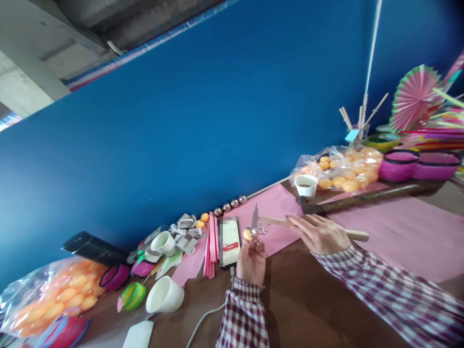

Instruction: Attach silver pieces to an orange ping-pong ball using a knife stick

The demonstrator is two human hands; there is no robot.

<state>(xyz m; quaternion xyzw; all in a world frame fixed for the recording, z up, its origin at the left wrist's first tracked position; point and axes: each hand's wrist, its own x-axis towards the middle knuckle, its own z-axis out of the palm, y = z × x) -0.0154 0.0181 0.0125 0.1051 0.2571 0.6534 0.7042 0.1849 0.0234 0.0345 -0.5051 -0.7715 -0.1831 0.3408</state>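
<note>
My left hand (252, 263) is closed around a small ball, its near side orange (247, 235) and its other side shiny silver. In my right hand (322, 232) is a hammer, gripped midway along its pale wooden handle (275, 221). The metal hammer head (255, 216) is just above and beside the ball; whether they touch I cannot tell. Small silvery bits (261, 228) lie on the pink paper (277, 205) behind the ball. A phone (230, 241) with its screen lit rests left of my left hand. Several silver balls (226, 207) line up behind it.
A second hammer (366, 199) lies at the right, near a white cup (306, 186) and a bag of orange balls (348, 169). Another such bag (61, 295), a white cup (165, 295) and magenta pouches stand left. A blue partition (217, 106) borders the table; a white cable (206, 316) crosses it.
</note>
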